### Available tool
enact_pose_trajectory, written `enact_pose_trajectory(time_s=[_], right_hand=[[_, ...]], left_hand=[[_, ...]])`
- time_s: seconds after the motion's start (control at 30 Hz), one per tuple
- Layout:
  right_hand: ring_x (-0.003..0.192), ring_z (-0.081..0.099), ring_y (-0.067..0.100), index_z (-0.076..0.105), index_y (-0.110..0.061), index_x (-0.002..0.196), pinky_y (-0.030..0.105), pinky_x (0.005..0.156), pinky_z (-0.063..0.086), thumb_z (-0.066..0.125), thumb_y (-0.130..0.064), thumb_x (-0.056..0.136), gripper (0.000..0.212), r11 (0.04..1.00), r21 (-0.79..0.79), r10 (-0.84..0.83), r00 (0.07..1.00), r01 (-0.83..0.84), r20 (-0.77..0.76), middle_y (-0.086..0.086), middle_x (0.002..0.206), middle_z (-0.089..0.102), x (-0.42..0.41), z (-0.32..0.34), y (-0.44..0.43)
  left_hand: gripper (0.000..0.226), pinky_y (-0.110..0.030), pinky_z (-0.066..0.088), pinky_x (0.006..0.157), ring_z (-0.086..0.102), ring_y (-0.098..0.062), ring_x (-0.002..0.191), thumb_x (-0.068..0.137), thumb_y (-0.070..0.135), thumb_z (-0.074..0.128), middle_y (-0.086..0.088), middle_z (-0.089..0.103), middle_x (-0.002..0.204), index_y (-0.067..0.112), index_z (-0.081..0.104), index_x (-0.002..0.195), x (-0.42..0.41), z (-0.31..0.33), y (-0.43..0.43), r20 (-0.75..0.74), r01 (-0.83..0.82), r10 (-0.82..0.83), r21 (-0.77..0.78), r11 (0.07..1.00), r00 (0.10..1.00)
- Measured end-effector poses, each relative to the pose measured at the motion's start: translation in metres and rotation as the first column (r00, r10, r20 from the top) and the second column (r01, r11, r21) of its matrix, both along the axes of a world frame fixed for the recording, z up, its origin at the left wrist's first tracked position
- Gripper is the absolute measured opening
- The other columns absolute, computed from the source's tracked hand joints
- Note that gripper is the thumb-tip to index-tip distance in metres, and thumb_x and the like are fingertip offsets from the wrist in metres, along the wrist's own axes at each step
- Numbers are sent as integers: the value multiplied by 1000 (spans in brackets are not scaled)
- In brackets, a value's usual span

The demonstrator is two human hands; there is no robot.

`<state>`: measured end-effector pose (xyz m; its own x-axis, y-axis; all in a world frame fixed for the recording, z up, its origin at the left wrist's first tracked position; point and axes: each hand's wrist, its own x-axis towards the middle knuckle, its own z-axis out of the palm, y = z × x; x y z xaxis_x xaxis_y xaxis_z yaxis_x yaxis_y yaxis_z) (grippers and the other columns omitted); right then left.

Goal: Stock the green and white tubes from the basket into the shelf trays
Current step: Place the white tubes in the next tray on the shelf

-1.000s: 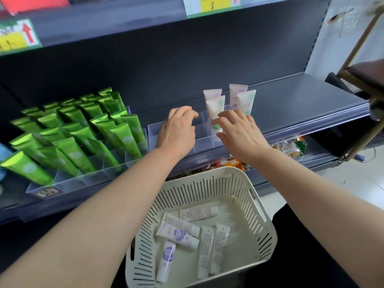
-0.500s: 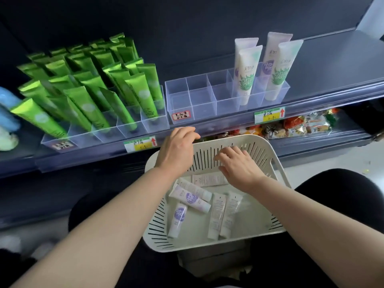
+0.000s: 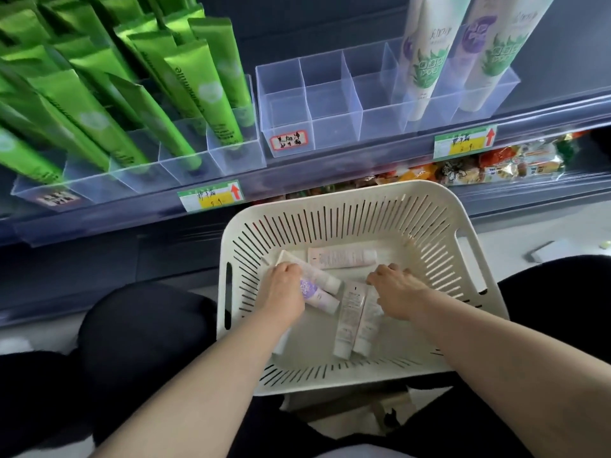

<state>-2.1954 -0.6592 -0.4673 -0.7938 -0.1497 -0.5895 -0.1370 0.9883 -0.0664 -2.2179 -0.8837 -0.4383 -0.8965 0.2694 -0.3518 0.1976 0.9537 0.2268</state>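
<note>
white tube lies crosswise in basket, cap pointing right.

Left hand, right hand lowered from tray into basket, onto tubes

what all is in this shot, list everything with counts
green tubes: many, bright green, standing slanted in the left clear tray
white leaf-print tubes: four, white with green or purple prints, right end of the right clear tray
basket: one, cream, slotted, below the shelf edge
small tubes: six, white, some with a purple logo, lying in the basket, one mostly under the left forearm
price labels: two, green and yellow with red arrows, shelf edge
snack packets: several, orange and mixed, lower shelf
left hand: one, bare, on the small tubes at the basket's left, grip unclear
right hand: one, bare, fingers on the two middle tubes, grip unclear
</note>
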Motion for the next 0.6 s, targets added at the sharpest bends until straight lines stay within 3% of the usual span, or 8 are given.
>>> enact_pose_trajectory(time_s=[0.13, 0.37, 0.5, 0.6], right_hand=[[123, 41, 25, 40, -17, 137, 45, 104, 37, 54, -13, 88, 51, 1000, -19, -22, 1000, 23, 12, 4, 135, 43, -7, -8, -3], [130, 36, 24, 34, -20, 141, 45, 109, 29, 57, -14, 87, 59, 987, -86, -127, 988, 135, 92, 2, 143, 39, -5, -13, -8], [116, 45, 25, 38, -18, 137, 41, 100, 39, 57, -12, 85, 55, 980, -61, -184, 978, 190, 95, 5, 129, 46, -7, -8, -8], [101, 54, 28, 42, -21, 132, 41, 85, 51, 54, -7, 83, 52, 903, -91, -406, 904, 419, 137, 6, 120, 46, -11, -3, -6]], left_hand=[[44, -33, 38, 102, 44, -24, 120, 89, 8, 56, -8, 46, 135, 7, 47, 132, 5, -11, -9, 107, -20, 27, -61, 998, 994], [55, -39, 33, 108, 33, -32, 126, 85, 7, 58, -10, 32, 141, 13, 39, 136, 2, -26, -7, 129, 11, 8, -147, 989, 992], [63, -41, 18, 118, 11, -34, 143, 89, 7, 53, -12, 11, 157, 15, 28, 146, 5, -33, -7, 99, 65, -49, -169, 983, 994], [60, -37, 14, 118, 8, -29, 147, 88, 6, 51, -11, 12, 159, 14, 33, 145, 6, -32, -3, 74, 79, -71, -119, 990, 995]])
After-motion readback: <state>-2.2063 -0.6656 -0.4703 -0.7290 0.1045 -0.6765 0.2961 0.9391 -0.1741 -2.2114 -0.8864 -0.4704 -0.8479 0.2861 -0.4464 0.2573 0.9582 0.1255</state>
